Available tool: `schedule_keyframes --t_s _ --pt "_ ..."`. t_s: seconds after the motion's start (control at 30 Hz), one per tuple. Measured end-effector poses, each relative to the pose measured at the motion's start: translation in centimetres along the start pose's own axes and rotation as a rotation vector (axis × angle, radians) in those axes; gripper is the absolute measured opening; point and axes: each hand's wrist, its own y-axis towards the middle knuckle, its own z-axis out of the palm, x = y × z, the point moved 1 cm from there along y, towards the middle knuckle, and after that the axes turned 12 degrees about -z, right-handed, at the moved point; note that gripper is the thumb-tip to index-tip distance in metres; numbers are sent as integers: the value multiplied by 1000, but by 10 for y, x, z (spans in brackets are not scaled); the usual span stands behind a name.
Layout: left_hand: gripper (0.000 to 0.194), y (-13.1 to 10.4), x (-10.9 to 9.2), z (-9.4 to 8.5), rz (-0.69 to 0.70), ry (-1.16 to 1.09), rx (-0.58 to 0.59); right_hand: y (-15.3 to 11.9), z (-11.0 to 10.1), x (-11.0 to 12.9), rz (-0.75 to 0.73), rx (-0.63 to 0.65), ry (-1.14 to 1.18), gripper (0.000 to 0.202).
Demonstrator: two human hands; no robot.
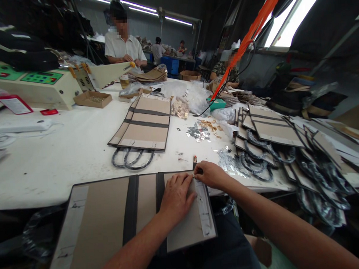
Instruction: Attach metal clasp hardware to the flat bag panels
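A beige bag panel with dark edging and dark cross bands [104, 217] lies opened out, partly on the table's front edge and partly over my lap. Plastic-wrapped handles [36, 236] stick out at its ends. My left hand [176, 196] rests flat on the panel's right part, fingers stretched. Just beside those fingertips, my right hand [210, 174] is closed in a pinch at the panel's upper right edge, close to a whitish strip [204, 208]. Whatever it pinches is too small to name. A small metallic-looking piece with a red end [195, 160] is right behind the fingers.
Bag panels with wrapped handles lie stacked ahead [146, 124] and heaped at right [274, 130]. Between them are silver metal pieces [199, 133] and gold ones [212, 125]. A machine [58, 86] and a cardboard tray [93, 99] stand left. A co-worker [125, 47] is across the table.
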Motion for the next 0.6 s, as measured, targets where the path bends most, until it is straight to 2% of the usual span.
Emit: schedule_keyframes --t_s 0.3,0.47,0.6 --pt "55 2 3 0 73 24 -12 -13 4 -6 46 -87 85 9" --pt "50 2 2 0 81 65 -16 -22 -10 -12 16 -140 277 12" --pt "47 0 4 3 97 117 -57 -35 -26 -29 47 -213 292 16"
